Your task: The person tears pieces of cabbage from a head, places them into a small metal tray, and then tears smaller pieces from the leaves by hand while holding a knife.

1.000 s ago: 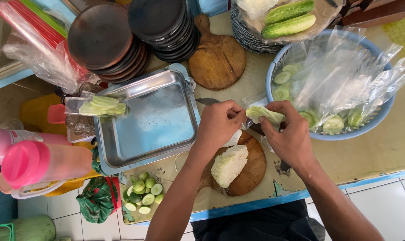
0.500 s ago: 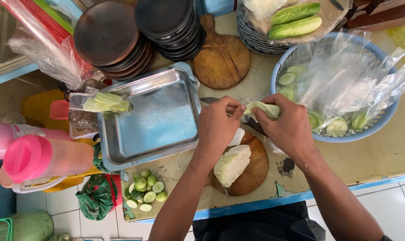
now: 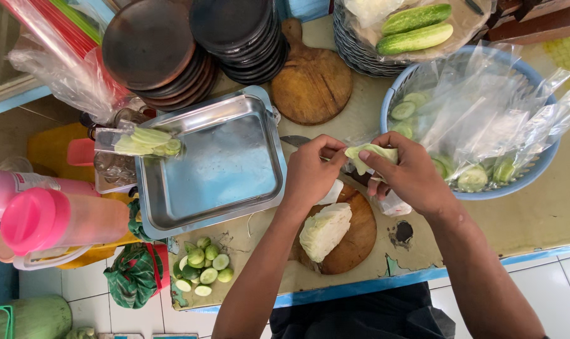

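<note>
A pale green cabbage leaf, limp and folded, was pinched between both hands, above the cut cabbage wedge.

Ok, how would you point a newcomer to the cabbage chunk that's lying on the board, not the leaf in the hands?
Start at the steel tray in the middle of the counter. Just right of its lower corner sits a round wooden board, under the hands. The cabbage chunk lies on it, pale and layered, far bigger than the sliced limes nearby.
</note>
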